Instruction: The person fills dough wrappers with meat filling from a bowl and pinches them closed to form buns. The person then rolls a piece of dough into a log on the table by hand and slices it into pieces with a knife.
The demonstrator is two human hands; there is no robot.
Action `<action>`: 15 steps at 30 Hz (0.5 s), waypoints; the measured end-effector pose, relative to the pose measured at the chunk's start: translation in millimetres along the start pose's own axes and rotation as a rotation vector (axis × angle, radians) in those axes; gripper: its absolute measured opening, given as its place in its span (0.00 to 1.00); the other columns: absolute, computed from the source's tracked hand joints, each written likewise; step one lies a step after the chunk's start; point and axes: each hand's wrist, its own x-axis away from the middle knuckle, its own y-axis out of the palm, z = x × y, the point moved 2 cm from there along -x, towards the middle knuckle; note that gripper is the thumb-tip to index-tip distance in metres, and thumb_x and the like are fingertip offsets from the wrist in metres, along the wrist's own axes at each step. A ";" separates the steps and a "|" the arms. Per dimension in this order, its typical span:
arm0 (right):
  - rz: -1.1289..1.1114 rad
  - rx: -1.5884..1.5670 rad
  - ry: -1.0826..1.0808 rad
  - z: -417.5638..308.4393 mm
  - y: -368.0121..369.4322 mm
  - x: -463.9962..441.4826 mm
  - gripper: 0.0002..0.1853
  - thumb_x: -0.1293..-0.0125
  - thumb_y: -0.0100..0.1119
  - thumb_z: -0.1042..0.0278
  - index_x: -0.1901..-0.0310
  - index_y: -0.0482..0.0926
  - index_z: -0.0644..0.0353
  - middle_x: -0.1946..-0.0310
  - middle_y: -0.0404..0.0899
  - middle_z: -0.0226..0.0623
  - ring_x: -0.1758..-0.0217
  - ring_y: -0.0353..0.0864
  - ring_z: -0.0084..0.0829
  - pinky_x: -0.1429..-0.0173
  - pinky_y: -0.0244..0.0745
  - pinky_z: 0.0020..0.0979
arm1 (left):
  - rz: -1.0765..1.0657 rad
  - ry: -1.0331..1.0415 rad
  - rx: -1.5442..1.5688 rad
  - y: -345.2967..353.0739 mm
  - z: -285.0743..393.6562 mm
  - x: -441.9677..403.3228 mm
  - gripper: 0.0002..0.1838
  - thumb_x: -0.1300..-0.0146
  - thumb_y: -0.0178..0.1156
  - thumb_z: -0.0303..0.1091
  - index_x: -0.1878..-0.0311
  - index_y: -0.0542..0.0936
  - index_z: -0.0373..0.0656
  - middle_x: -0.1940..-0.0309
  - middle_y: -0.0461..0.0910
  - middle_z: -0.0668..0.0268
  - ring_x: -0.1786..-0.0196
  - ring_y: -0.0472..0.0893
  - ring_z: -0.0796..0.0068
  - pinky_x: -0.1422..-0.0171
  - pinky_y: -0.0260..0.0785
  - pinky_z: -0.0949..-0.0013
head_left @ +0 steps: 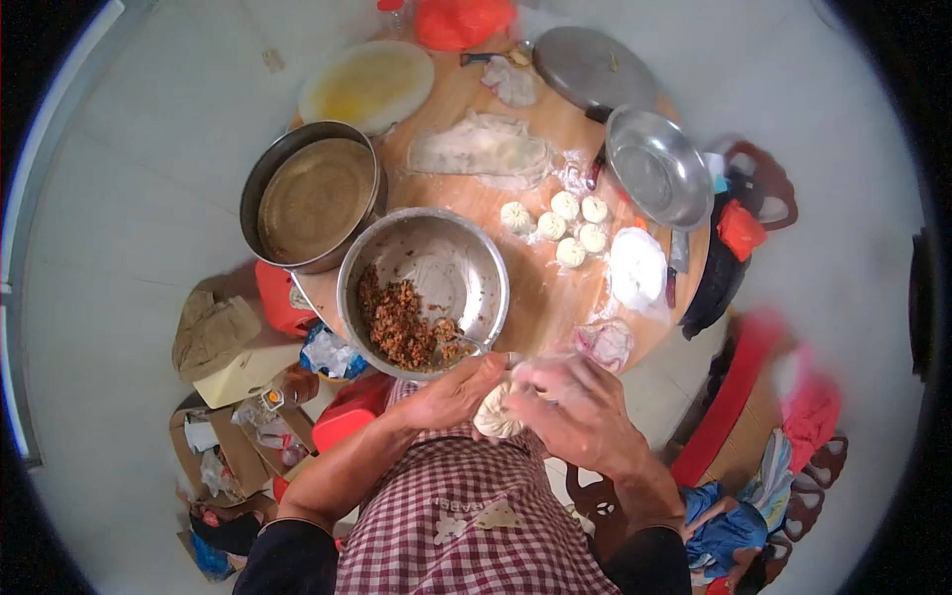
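Close to the checked apron, my left hand [454, 397] cups a pleated white bun [499, 412] from the left side. My right hand [575, 409] is on its right, fingers bent and pressed against the dough. Just above the hands stands a steel bowl [476, 248] holding brown minced filling [397, 317] and a spoon [468, 340]. Several finished buns [570, 253] sit grouped on the floured round table [531, 297]. A long piece of dough [479, 151] lies farther back, under or beside a thin cloth-like layer that I cannot make out.
A round steamer pan [317, 198] stands left of the bowl. An empty metal basin [658, 167], a pile of flour [637, 268] and a knife [678, 260] are at the right. A dark lid [595, 67] and a pale board [367, 87] lie at the back.
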 end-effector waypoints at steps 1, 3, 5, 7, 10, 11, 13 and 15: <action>0.064 -0.080 0.139 1.5 -2.6 -2.7 0.28 0.39 0.67 0.57 0.42 0.76 0.68 0.42 0.75 0.47 0.37 0.77 0.46 0.30 0.71 0.53 | 0.012 0.037 0.152 1.7 2.9 2.2 0.32 0.17 0.34 0.55 0.38 0.74 0.33 0.55 0.80 0.62 0.54 0.81 0.76 0.50 0.77 0.74; 0.136 -0.272 0.372 7.5 0.9 -0.8 0.52 0.42 0.68 0.35 0.27 0.62 0.67 0.29 0.68 0.53 0.23 0.65 0.51 0.19 0.52 0.60 | -0.029 0.162 0.268 -3.2 3.0 -1.5 0.29 0.16 0.35 0.50 0.31 0.68 0.34 0.42 0.78 0.58 0.42 0.79 0.72 0.35 0.73 0.67; 0.106 -0.246 0.382 6.7 10.4 1.8 0.54 0.43 0.68 0.32 0.27 0.61 0.68 0.29 0.67 0.54 0.23 0.65 0.51 0.19 0.50 0.60 | 0.026 0.149 0.403 1.8 -2.7 -1.5 0.29 0.17 0.36 0.51 0.29 0.65 0.35 0.39 0.76 0.58 0.40 0.78 0.71 0.33 0.72 0.67; 0.111 -0.196 0.408 2.6 22.2 -0.7 0.55 0.44 0.69 0.31 0.28 0.63 0.68 0.31 0.69 0.55 0.24 0.67 0.50 0.18 0.44 0.61 | 0.052 0.120 0.520 3.3 -7.4 -4.2 0.34 0.19 0.38 0.55 0.22 0.55 0.38 0.32 0.71 0.56 0.32 0.74 0.68 0.27 0.68 0.63; 0.161 -0.115 0.392 6.4 40.5 7.1 0.51 0.41 0.68 0.33 0.29 0.65 0.68 0.35 0.74 0.52 0.29 0.73 0.49 0.18 0.44 0.61 | 0.047 0.105 0.667 11.9 -0.8 -8.8 0.40 0.21 0.35 0.62 0.20 0.53 0.39 0.29 0.69 0.54 0.29 0.72 0.64 0.24 0.66 0.59; 0.164 -0.117 0.393 8.4 44.7 9.3 0.51 0.41 0.68 0.33 0.29 0.65 0.68 0.35 0.74 0.52 0.29 0.73 0.49 0.18 0.44 0.61 | 0.046 0.102 0.664 10.7 3.2 -9.5 0.40 0.21 0.35 0.62 0.20 0.53 0.39 0.29 0.69 0.54 0.29 0.72 0.64 0.24 0.66 0.59; 0.219 -0.192 0.357 11.4 51.2 12.7 0.47 0.39 0.69 0.36 0.31 0.67 0.68 0.40 0.79 0.49 0.35 0.78 0.48 0.18 0.46 0.62 | -0.053 0.040 1.031 5.9 13.0 -14.2 0.45 0.24 0.31 0.68 0.20 0.53 0.40 0.29 0.69 0.52 0.29 0.73 0.59 0.23 0.66 0.54; 0.265 -0.216 0.335 15.2 60.2 10.5 0.47 0.40 0.70 0.36 0.32 0.68 0.69 0.42 0.80 0.48 0.37 0.80 0.47 0.19 0.48 0.61 | 0.018 -0.047 0.966 1.2 19.5 -22.2 0.45 0.25 0.31 0.70 0.21 0.56 0.40 0.30 0.70 0.52 0.30 0.75 0.59 0.25 0.68 0.53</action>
